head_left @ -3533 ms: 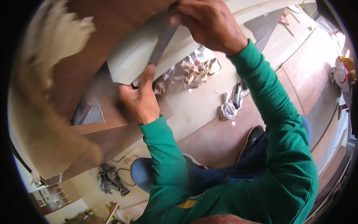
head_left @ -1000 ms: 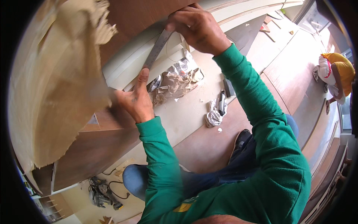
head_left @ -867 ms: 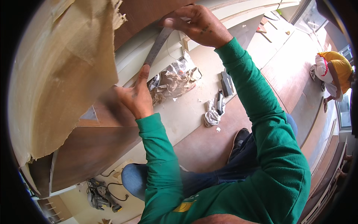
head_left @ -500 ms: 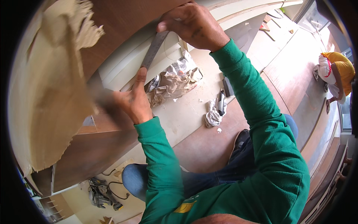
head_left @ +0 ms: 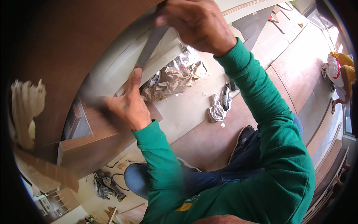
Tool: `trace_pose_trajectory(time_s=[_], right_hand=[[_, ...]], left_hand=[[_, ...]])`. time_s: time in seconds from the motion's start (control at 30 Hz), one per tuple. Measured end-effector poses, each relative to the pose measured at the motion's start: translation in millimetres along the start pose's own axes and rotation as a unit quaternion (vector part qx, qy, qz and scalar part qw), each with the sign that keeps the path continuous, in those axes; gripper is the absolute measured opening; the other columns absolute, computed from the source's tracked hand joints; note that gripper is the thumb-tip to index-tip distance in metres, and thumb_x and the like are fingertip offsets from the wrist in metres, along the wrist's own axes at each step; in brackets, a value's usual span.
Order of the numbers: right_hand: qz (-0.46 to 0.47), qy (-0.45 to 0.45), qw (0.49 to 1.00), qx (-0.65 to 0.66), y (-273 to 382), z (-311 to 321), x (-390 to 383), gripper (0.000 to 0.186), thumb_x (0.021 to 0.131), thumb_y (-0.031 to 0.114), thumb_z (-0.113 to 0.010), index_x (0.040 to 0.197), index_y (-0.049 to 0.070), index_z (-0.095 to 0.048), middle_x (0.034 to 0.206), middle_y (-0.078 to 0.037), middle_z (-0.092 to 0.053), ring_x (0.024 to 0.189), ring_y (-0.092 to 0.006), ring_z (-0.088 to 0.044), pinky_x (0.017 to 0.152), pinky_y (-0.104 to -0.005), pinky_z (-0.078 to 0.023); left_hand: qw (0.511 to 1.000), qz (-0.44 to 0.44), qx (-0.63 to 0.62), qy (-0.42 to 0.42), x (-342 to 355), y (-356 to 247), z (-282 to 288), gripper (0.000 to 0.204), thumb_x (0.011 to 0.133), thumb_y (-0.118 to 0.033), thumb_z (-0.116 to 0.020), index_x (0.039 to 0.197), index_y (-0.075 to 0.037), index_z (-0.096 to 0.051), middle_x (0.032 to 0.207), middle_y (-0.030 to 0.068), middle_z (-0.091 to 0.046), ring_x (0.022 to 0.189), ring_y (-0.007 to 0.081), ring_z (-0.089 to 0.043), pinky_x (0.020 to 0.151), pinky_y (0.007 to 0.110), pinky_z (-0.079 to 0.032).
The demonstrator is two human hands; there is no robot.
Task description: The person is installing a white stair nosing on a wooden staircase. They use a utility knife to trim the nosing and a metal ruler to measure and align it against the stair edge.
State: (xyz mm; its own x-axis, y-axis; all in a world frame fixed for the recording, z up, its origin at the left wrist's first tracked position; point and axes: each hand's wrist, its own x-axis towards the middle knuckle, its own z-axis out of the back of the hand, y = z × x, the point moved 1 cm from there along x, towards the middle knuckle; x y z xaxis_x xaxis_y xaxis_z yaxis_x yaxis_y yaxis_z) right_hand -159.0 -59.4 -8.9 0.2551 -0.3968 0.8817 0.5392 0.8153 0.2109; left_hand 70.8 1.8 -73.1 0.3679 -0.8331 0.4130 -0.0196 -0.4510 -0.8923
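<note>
A steel ruler (head_left: 151,46) slants between my two hands, close to the edge of a dark brown wood panel (head_left: 85,33). My right hand (head_left: 199,26) is closed on its upper end, a little blurred. At the lower end my left hand (head_left: 128,106) grips it, thumb along the metal; its other fingers are smeared by motion. Torn brown paper (head_left: 28,112) hangs at the far left, with a blurred strip below it. Beneath the ruler, crumpled brown paper (head_left: 175,82) lies on the floor.
A utility knife (head_left: 226,98) rests by crumpled white paper (head_left: 215,112). A wooden box-like piece (head_left: 93,149) stands left of my knee. A corded power tool (head_left: 106,184) is at lower left. Another person in yellow (head_left: 345,71) bends down at far right.
The large brown paper sheet at the left has dropped away and shows smaller, baring more of the wood panel. Both hands stay on the ruler; the view has shifted slightly.
</note>
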Motion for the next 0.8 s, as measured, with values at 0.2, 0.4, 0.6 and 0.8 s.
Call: trace_pose_trajectory(time_s=[0.2,0.4,0.6,0.8], right_hand=[[-0.036,0.015,0.999,-0.016,-9,11,-9,0.018,0.097,0.031,-0.082,0.097,0.013,-0.083,0.09,-0.007,-0.076,0.098,-0.0315,-0.07,0.092,-0.0452,-0.055],[-0.028,0.033,0.999,-0.031,10,25,0,0.023,0.099,0.032,-0.082,0.097,0.009,-0.082,0.093,-0.008,-0.077,0.091,-0.0262,-0.072,0.086,-0.041,-0.057],[-0.099,0.006,0.959,0.266,74,21,-33,0.026,0.102,0.026,-0.079,0.089,0.004,-0.074,0.091,-0.009,-0.073,0.091,-0.0277,-0.074,0.08,-0.0396,-0.058],[-0.295,-0.14,0.862,0.388,106,-5,-92,0.023,0.1,0.026,-0.083,0.099,0.003,-0.079,0.097,-0.007,-0.078,0.089,-0.0155,-0.072,0.08,-0.0324,-0.058]], left_hand=[[1.0,-0.028,-0.007,0.001,1,0,-2,0.074,0.079,-0.012,-0.102,0.139,0.007,-0.064,0.134,0.0165,-0.071,0.121,0.0259,-0.07,0.113,0.04,-0.053],[0.991,-0.038,0.131,-0.002,1,9,15,0.1,0.075,-0.036,-0.106,0.149,0.008,-0.055,0.142,0.0195,-0.067,0.128,0.03,-0.066,0.114,0.043,-0.051],[0.877,-0.267,0.398,-0.031,-71,-67,26,0.095,0.085,-0.044,-0.096,0.157,-0.001,-0.05,0.154,0.023,-0.054,0.142,0.0388,-0.051,0.119,0.053,-0.04],[0.861,0.048,0.296,0.41,-56,-87,16,0.046,0.114,-0.039,-0.063,0.091,0.0,-0.074,0.065,0.004,-0.064,0.057,0.0164,-0.062,0.056,0.037,-0.049]])
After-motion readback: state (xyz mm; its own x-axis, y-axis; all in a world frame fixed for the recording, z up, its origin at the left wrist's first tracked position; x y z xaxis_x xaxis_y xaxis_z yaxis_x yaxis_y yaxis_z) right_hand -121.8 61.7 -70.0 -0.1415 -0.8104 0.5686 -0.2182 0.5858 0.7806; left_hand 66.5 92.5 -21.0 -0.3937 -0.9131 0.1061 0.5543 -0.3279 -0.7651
